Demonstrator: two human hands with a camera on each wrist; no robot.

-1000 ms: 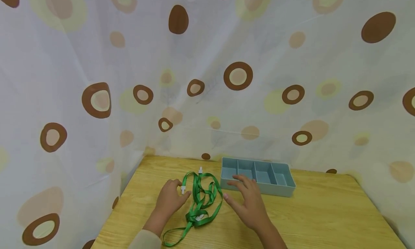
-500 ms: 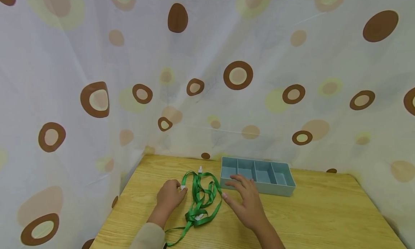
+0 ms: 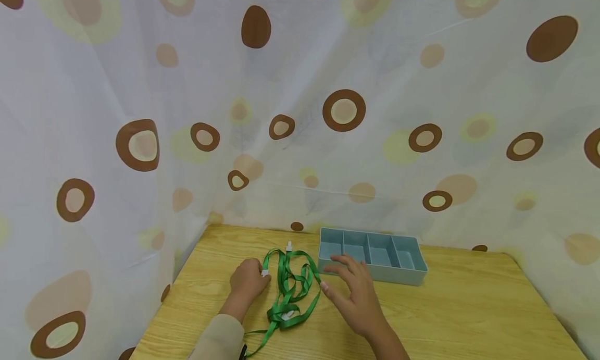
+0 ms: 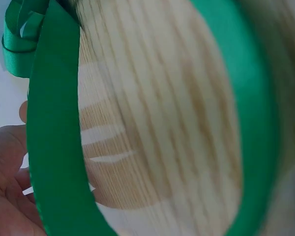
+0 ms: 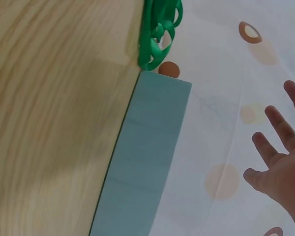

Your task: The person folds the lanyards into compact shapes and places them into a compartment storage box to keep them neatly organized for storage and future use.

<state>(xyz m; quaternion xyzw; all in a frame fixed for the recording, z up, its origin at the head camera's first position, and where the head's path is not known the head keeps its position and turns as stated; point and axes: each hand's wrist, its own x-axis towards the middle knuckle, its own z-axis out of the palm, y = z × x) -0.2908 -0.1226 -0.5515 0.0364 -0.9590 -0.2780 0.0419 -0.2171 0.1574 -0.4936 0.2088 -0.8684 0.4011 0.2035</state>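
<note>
Green lanyards (image 3: 286,292) with white buckles lie in a loose, tangled heap on the wooden table. At the heap's left side, my left hand (image 3: 248,279) pinches a white buckle (image 3: 265,272) between thumb and fingers. In the left wrist view, a broad green strap (image 4: 56,118) crosses close to the camera. To the right of the heap hovers my right hand (image 3: 356,300), fingers spread and holding nothing, its thumb tip near the strap's right edge. Behind that hand stands a blue-grey box (image 3: 394,274) with several compartments; the fingers overlap its front left part in the head view.
The wooden table (image 3: 469,308) extends to the right of the box. A white curtain (image 3: 300,157) with brown and yellow spots hangs behind and to the left of the table. The box sits close to the back edge.
My left hand has moved slightly to the right and closed its fingers on the white buckle. My right hand has stayed almost still. The lanyards and box have barely moved.
</note>
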